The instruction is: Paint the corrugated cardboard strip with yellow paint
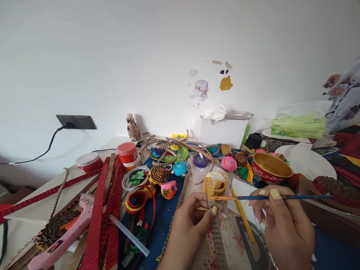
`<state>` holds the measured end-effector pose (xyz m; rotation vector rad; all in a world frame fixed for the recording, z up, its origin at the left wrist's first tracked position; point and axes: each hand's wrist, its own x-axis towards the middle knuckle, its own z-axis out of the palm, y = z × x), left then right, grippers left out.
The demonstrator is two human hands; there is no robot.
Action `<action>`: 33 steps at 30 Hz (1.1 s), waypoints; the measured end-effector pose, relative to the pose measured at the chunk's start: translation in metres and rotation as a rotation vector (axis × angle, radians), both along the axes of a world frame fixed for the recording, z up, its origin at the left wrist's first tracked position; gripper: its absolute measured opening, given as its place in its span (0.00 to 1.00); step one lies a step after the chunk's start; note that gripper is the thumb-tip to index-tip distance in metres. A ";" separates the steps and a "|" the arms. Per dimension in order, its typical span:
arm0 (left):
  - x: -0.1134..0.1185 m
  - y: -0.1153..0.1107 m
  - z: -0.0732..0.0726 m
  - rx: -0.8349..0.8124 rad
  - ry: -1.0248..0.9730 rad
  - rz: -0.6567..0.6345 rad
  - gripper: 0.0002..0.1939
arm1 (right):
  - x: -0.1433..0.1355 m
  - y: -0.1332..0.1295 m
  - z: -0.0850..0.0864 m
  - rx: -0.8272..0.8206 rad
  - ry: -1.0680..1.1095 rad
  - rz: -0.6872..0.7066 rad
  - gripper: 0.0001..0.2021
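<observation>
My left hand [198, 219] pinches a corrugated cardboard strip [216, 236] near its upper end. That end is coated in yellow paint, while the lower part is bare brown. In my right hand [284, 221] is a thin paintbrush [298, 197] with a blue handle, held level between thumb and fingers. The brush tip points left and meets the strip's yellow edge beside my left fingertips. Just behind the strip stands an open tub [221, 180] with yellow-brown paint on its rim.
Red corrugated strips [95, 221] and a pink glue gun [67, 232] lie at the left. Red paint tubs [128, 152], coiled paper pieces [159, 175], a gold-lined bowl [271, 167] and a tissue pack [299, 125] stand behind my hands. A yellow stick [244, 219] lies between them.
</observation>
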<state>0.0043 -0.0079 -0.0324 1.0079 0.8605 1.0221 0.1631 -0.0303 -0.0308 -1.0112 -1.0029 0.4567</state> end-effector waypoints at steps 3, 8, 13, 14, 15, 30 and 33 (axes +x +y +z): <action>0.000 0.000 0.002 -0.009 -0.007 -0.004 0.22 | 0.000 0.000 0.001 0.002 -0.022 0.002 0.09; 0.000 0.000 0.002 -0.004 -0.008 -0.002 0.21 | -0.002 0.000 0.001 -0.003 -0.045 -0.004 0.09; -0.001 0.001 -0.001 0.003 0.001 -0.004 0.21 | -0.002 0.002 -0.001 0.015 -0.102 -0.003 0.08; -0.001 0.001 -0.001 0.006 0.000 0.001 0.21 | -0.002 0.002 -0.001 0.020 -0.114 -0.011 0.08; -0.001 0.002 -0.001 0.007 -0.003 0.007 0.21 | -0.002 0.002 -0.002 0.023 -0.123 -0.022 0.08; 0.001 0.001 0.000 0.003 0.012 0.033 0.19 | 0.000 0.002 0.000 -0.032 -0.044 -0.111 0.08; 0.000 0.000 0.001 -0.003 0.000 0.014 0.19 | 0.000 0.001 0.001 -0.020 0.031 -0.112 0.08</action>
